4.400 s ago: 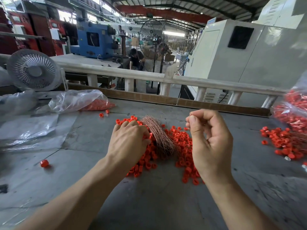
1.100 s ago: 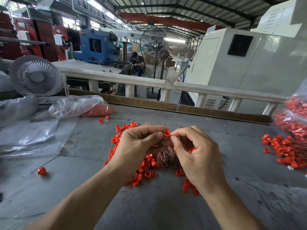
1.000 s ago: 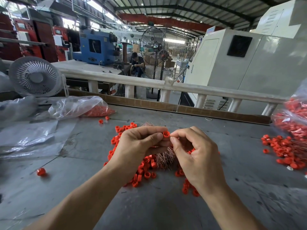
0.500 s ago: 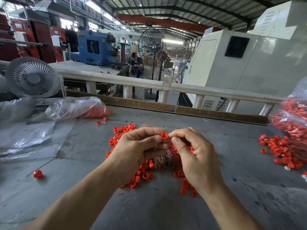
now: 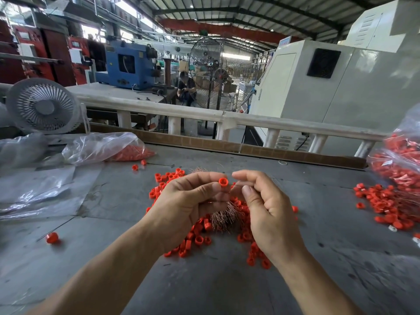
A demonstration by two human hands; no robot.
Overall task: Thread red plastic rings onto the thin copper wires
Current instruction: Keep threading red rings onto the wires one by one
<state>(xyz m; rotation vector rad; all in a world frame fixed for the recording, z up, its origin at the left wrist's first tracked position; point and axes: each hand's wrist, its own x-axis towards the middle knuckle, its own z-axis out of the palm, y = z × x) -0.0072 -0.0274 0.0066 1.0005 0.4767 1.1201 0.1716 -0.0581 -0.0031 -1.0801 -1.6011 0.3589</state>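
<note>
My left hand (image 5: pixel 188 201) pinches one red ring (image 5: pixel 223 182) between thumb and forefinger, its open end turned up toward me. My right hand (image 5: pixel 266 208) sits just beside it, thumb and forefinger pressed together on one thin copper wire (image 5: pixel 237 183) whose tip points at the ring; the wire is so fine that I cannot tell whether it has entered the hole. The other fingers of both hands curl loosely.

Under my hands, on the grey table (image 5: pixel 227 287), lies one bundle of copper wires (image 5: pixel 221 214), half hidden by my left hand, with its far end showing beyond my knuckles. Around it is one loose pile of red rings (image 5: pixel 197 237), too many and too overlapped to count, and partly covered by both wrists.

Further out: two stray rings (image 5: pixel 138 165) near one clear bag (image 5: pixel 104 147) holding more red rings, one lone ring (image 5: pixel 52 237) at the left with a thin wire beside it, and a second scatter of rings (image 5: pixel 386 205) at the right with wires among them. A second bag (image 5: pixel 402 155) there is cut off by the frame edge. Flat plastic sheeting (image 5: pixel 34 192) lies at the left, and one small white fan (image 5: pixel 43 105) stands behind it.
</note>
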